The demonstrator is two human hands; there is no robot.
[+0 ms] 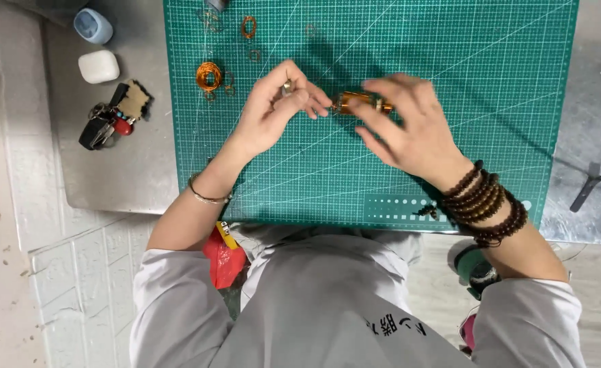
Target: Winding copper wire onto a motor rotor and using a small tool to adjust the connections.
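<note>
Gripping copper-wire spool [356, 102]: right hand [409, 126], left hand [273, 112] alongside.

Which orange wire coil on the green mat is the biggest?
The thick round coil at the mat's left edge. The thin oval ring above it is much smaller and just a single loop.

Bright, even daylight-like light fills the scene, with no harsh glare. On the green cutting mat [450, 102] soft, diffuse shadows fall up and to the right of the hands, so the light seems to come from the lower left. The right hand [402, 123] shows slight motion blur at its fingertips. Straight mat edges show little distortion; overall sharpness is moderate.
</note>
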